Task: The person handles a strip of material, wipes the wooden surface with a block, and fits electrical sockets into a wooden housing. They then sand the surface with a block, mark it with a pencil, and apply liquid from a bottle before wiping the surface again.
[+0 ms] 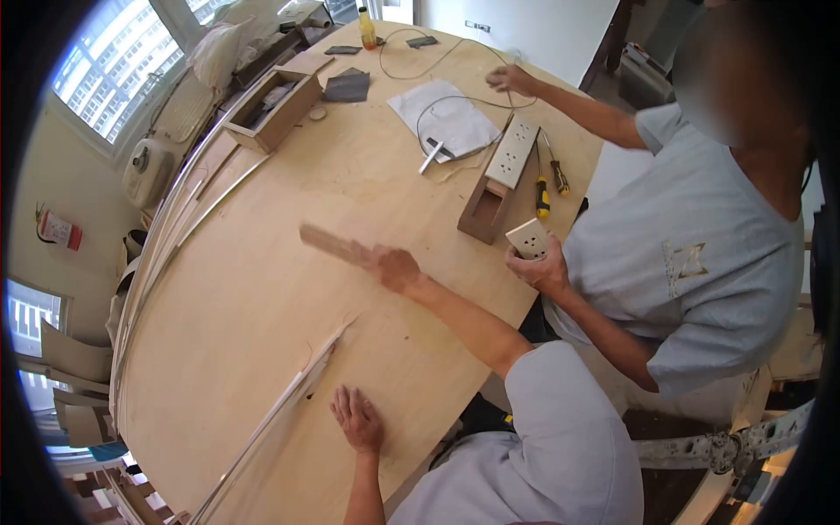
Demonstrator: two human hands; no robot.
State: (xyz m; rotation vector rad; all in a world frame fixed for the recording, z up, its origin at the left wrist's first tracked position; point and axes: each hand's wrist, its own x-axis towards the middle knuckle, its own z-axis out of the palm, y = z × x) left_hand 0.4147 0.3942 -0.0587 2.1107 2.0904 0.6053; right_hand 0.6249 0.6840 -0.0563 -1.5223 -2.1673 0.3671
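My right hand (395, 268) is closed round one end of a flat, light-brown piece (328, 241), blurred, over the pale wooden tabletop (219, 306). Whether this piece is a brush or a wood strip is unclear. Nearer to me, my left hand (357, 418) lies palm down on the tabletop, its fingers stretched out and holding nothing. Between my hands runs a long thin white strip (284, 400), with a ragged, frayed-looking far end.
At the right a co-worker (665, 236) holds a socket piece (530, 240). Near them are a long wooden socket box (486, 210) and screwdrivers (543, 197). An open wooden box (289, 118), a white sheet (455, 127), a cable and a bottle (367, 31) lie farther back.
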